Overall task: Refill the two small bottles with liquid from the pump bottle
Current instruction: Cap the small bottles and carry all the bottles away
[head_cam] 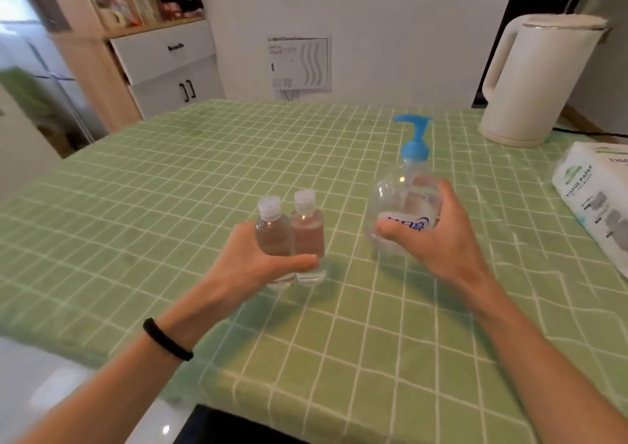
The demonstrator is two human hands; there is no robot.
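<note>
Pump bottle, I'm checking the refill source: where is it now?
In the head view, the pump bottle is right of centre over the green tablecloth, gripped by the right hand, right of the two small bottles.

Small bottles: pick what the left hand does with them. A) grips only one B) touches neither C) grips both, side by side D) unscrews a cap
C: the left hand wraps round the left small bottle and the right small bottle together.
</note>
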